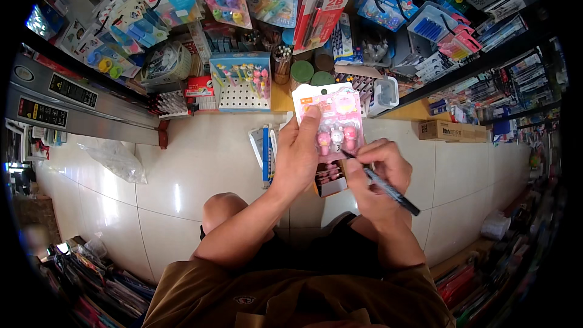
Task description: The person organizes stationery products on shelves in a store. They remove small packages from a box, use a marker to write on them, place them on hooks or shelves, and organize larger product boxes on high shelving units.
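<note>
My left hand (298, 150) grips the left side of a pink blister card (339, 116), its thumb lying over the front. Several small animal-shaped figures in pink and white show behind the card's clear plastic. In my right hand (380, 175) is a black marker pen (391, 191), its tip at the lower part of the blister, where a small dark mark shows on the plastic. Below the card stands an open box (332, 187) holding similar pink pieces, partly hidden by the card and my hands.
Ahead is a shelf with a blue pen display box (241, 105), green-lidded jars (302, 71) and hanging blister packs (223, 0). A cardboard carton (452, 131) stands at the right, a clear plastic bag (114, 160) lies on the left floor, and stocked racks line both sides.
</note>
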Available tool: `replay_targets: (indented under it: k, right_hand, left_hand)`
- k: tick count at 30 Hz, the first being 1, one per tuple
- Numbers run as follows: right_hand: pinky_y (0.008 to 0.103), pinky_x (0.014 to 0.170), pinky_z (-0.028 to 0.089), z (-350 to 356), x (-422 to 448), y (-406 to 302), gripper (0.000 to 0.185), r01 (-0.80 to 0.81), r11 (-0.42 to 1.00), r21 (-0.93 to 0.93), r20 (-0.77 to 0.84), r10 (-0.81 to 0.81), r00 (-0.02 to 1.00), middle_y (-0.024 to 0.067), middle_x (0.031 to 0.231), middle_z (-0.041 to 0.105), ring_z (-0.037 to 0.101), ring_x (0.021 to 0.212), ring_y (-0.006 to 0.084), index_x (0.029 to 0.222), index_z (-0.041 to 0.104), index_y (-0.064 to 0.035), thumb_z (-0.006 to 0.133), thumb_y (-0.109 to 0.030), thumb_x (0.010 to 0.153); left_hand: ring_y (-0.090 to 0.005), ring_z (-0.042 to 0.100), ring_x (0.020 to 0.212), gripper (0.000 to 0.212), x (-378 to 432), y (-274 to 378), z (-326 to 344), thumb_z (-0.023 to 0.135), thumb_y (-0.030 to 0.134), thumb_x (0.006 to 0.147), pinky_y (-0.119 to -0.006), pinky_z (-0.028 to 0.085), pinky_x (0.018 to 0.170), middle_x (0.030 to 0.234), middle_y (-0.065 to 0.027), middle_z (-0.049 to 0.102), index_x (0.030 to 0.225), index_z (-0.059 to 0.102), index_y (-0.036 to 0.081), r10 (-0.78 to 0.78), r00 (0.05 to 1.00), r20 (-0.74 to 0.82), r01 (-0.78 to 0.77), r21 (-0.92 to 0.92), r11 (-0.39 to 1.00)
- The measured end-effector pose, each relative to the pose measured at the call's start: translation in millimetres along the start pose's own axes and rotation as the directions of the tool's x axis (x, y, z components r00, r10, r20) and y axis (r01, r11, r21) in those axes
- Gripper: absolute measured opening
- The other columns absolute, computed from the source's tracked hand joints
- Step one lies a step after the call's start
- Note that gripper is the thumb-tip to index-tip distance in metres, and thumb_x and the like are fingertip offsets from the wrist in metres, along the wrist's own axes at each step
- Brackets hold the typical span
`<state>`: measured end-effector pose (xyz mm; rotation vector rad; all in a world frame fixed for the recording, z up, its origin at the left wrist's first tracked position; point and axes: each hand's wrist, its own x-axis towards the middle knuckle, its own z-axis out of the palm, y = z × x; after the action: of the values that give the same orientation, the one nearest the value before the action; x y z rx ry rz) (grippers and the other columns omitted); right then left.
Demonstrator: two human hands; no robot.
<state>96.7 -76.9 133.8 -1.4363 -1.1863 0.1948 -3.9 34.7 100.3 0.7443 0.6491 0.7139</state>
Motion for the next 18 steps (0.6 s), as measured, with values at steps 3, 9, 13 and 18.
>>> replay_targets:
  k: [3, 9, 13, 18]
  right_hand:
    - [0.0275, 0.070, 0.051, -7.0, -5.6, 7.2, 0.018, -0.100, 0.970, 0.220, -0.245, 0.154, 0.957, 0.0103, 0.084, 0.069, 0.066, 0.075, 0.0155, 0.098, 0.058, 0.0015, 0.073, -0.004, 0.089]
    - [0.0274, 0.075, 0.052, -12.8, 6.9, 13.7, 0.021, -0.267, 0.963, 0.036, -0.131, 0.270, 0.954, 0.0092, 0.096, 0.071, 0.063, 0.080, 0.0127, 0.119, 0.060, 0.0022, 0.062, -0.010, 0.102]
    - [0.0255, 0.076, 0.051, -12.2, 13.1, 15.4, 0.026, -0.377, 0.921, 0.103, 0.030, 0.376, 0.926, 0.0072, 0.093, 0.070, 0.063, 0.084, 0.0107, 0.120, 0.060, 0.0020, 0.069, -0.009, 0.098]
    - [0.0250, 0.074, 0.050, -14.8, 16.7, 18.3, 0.028, -0.394, 0.914, 0.093, 0.140, 0.380, 0.914, 0.0053, 0.090, 0.068, 0.062, 0.082, 0.0092, 0.121, 0.061, 0.0009, 0.071, -0.005, 0.096]
  left_hand:
    - [-0.0121, 0.068, 0.089, 0.040, -3.3, 8.0, 10.7, 0.050, 0.033, 0.110, -0.029, 0.056, 0.079, 0.107, -0.0082, 0.070, 0.123, 0.061, -0.003, 0.001, 0.999, -0.036, -0.004, -0.093, 0.996]
    - [-0.0122, 0.068, 0.097, 0.038, -4.2, 8.3, 10.0, 0.052, 0.030, 0.110, -0.030, 0.057, 0.085, 0.113, -0.0087, 0.070, 0.126, 0.060, -0.003, -0.003, 0.998, -0.062, -0.007, -0.147, 0.989]
    - [-0.0158, 0.068, 0.103, 0.040, -2.2, 9.3, 9.6, 0.055, 0.031, 0.109, -0.033, 0.057, 0.091, 0.119, -0.0105, 0.068, 0.130, 0.060, -0.003, 0.041, 0.998, -0.038, -0.047, -0.164, 0.985]
    - [-0.0160, 0.066, 0.106, 0.043, 2.3, 7.4, 3.9, 0.055, 0.032, 0.109, -0.033, 0.055, 0.091, 0.122, -0.0108, 0.067, 0.132, 0.058, -0.003, 0.108, 0.994, -0.033, -0.110, -0.089, 0.990]
